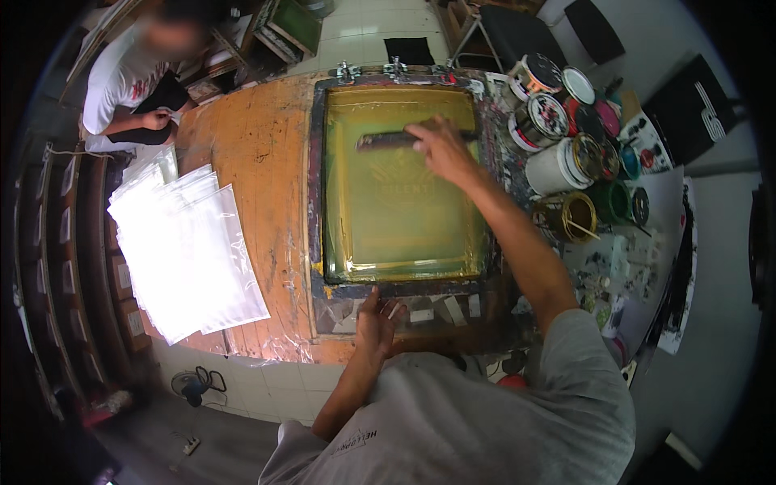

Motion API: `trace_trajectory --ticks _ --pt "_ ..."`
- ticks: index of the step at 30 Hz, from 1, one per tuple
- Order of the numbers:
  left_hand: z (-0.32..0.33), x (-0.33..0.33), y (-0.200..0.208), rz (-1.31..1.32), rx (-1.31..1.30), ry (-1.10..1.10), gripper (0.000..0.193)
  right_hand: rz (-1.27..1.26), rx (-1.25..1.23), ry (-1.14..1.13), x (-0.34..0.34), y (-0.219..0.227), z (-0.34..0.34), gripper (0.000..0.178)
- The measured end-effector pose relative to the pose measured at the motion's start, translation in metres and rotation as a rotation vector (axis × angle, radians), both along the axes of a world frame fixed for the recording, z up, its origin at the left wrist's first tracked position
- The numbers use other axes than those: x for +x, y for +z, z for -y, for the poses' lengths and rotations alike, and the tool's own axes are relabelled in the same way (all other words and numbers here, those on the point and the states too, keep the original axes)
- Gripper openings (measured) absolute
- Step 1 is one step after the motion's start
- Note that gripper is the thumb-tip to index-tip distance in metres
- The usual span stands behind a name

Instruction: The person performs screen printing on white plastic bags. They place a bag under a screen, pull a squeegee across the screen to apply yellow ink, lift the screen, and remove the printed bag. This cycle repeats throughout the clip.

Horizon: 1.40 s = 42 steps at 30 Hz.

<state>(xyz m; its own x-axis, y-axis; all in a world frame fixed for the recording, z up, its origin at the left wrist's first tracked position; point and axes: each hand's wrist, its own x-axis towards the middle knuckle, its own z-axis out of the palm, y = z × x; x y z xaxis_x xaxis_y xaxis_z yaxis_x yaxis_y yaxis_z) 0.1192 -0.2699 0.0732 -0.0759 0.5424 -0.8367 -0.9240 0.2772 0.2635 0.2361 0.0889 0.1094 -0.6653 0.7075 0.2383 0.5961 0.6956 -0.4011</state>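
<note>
Squeegee (pixel 383 141), gripped in my right hand (pixel 439 147), is over the screen's (pixel 364 226) far half; my left hand (pixel 377 325), half-curled, meets the near edge. Uneven one-handed pressure could cause streaks, I think.

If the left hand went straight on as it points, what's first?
Likely the near bar of the screen-printing frame; the left hand points right at it, though contact is unclear.

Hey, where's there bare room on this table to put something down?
Bare table lies between the sheets and the frame, widening toward the far edge. Right of the frame it's crowded with tubs; the left hand is at the frame's near edge.
</note>
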Motion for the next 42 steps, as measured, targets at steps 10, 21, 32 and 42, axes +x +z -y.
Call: trace_trajectory --ticks 10,21,32,42 --pt "0.003 0.009 0.014 -0.105 -0.054 0.019 0.039 0.124 0.186 -0.191 -0.032 -0.045 -0.028 0.032" --pt "0.002 0.008 0.025 -0.146 0.082 -0.048 0.019 0.045 -0.016 -0.141 0.015 0.022 0.259 0.053" --pt "-0.003 0.015 0.007 -0.188 0.015 -0.055 0.063 0.28 -0.029 -0.123 0.01 0.001 0.243 0.071" --pt "-0.005 0.014 -0.015 -0.159 -0.069 -0.016 0.061 0.153 0.009 -0.077 0.003 -0.041 0.177 0.069"
